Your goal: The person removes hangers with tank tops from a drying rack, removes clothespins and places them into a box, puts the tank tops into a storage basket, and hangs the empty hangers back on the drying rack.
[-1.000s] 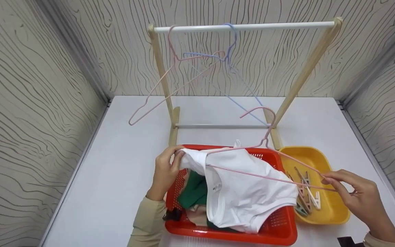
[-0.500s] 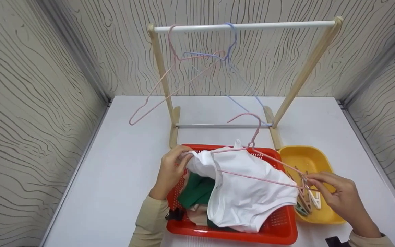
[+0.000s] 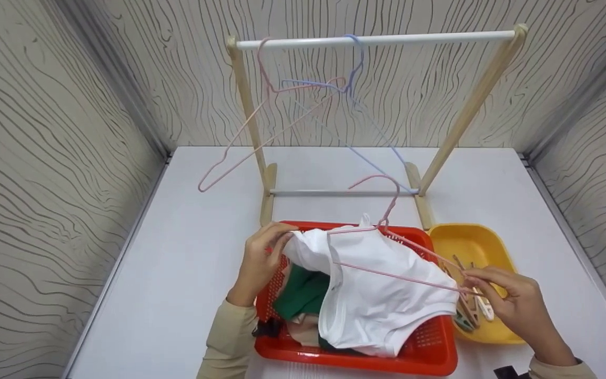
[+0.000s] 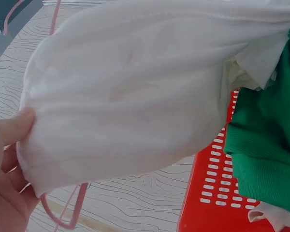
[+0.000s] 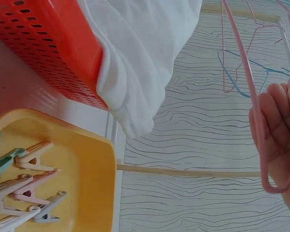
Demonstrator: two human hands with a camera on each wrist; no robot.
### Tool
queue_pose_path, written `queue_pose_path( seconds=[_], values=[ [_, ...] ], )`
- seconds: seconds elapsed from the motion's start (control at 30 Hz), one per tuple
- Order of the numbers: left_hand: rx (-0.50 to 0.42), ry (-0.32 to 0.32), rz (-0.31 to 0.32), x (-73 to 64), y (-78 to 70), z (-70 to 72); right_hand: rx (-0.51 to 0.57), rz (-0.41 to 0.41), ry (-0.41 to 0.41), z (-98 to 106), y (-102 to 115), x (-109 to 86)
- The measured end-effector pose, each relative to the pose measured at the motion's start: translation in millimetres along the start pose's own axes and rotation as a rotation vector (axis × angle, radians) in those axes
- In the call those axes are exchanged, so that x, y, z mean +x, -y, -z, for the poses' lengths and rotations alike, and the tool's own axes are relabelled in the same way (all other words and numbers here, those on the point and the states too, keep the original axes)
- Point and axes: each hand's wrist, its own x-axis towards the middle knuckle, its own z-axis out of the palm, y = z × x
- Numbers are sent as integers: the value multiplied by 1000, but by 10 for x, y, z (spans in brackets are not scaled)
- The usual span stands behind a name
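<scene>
A white top [image 3: 382, 295] lies spread over the red basket [image 3: 355, 363], one end lifted at the left. My left hand [image 3: 261, 260] pinches that lifted edge between thumb and fingers; in the left wrist view the cloth [image 4: 121, 96] hangs stretched from them. A pink wire hanger [image 3: 391, 206] reaches into the top's opening, so its left end is hidden in the head view. Its hook stands up toward the rack. My right hand [image 3: 511, 297] holds the hanger's right end; the right wrist view shows the pink loop [image 5: 255, 96] across the fingers.
Green cloth [image 3: 298, 292] and beige cloth lie in the basket. A yellow bin [image 3: 492, 237] with several clothes pegs [image 3: 484, 305] stands to its right. Behind is a rack with a white rail [image 3: 429, 38], carrying a pink hanger [image 3: 229, 147] and a blue hanger [image 3: 355, 73].
My right hand and the pink hanger have moved left, pushing the hanger further into the white top. The left hand has shifted slightly right with the lifted edge. Little differs over the last half second.
</scene>
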Motion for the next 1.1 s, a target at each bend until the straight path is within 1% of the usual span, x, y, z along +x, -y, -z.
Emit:
queue_pose_path(
  seconds=[0.03, 0.13, 0.2, 0.27, 0.37, 0.43, 0.5, 0.57, 0.7, 0.73, 0.8, 0.83, 0.87, 0.97, 1.03, 1.1],
  values=[
    [-3, 7, 25, -1, -2, 8, 4, -9, -7, 10, 1, 1],
    [14, 18, 99, -13, 9, 33, 19, -1, -23, 35, -14, -2],
    [20, 25, 116, -21, 23, 52, 34, -12, -28, 47, -19, -7],
    [32, 35, 110, -27, 40, 73, 45, -13, -34, 63, -26, -12],
    [41, 44, 81, -27, 55, 102, 30, -44, -32, 98, -13, -12],
    [61, 48, 85, -25, 57, 119, 6, -51, -33, 125, -7, -12],
    [83, 47, 81, -22, 61, 128, 11, -53, -39, 149, -8, -12],
    [100, 40, 76, -21, 61, 132, 14, -51, -43, 170, -16, -14],
    [120, 13, 50, -29, 67, 130, 66, -42, -48, 208, -26, -17],
    [120, 8, 46, -30, 68, 133, 67, -41, -45, 221, -23, -17],
    [120, -5, 43, -34, 75, 144, 28, -54, -25, 266, -7, -17],
    [128, -14, 48, -37, 84, 154, 23, -53, -23, 289, -3, -17],
    [140, -24, 58, -36, 85, 168, -5, -57, -18, 318, 3, -21],
    [178, -49, 105, -41, 95, 220, -12, -45, -26, 415, 0, -36],
    [209, -52, 140, -48, 106, 253, 34, -21, -45, 471, -14, -53],
    [221, -46, 170, -56, 112, 276, 56, -10, -55, 522, -23, -65]
  ],
)
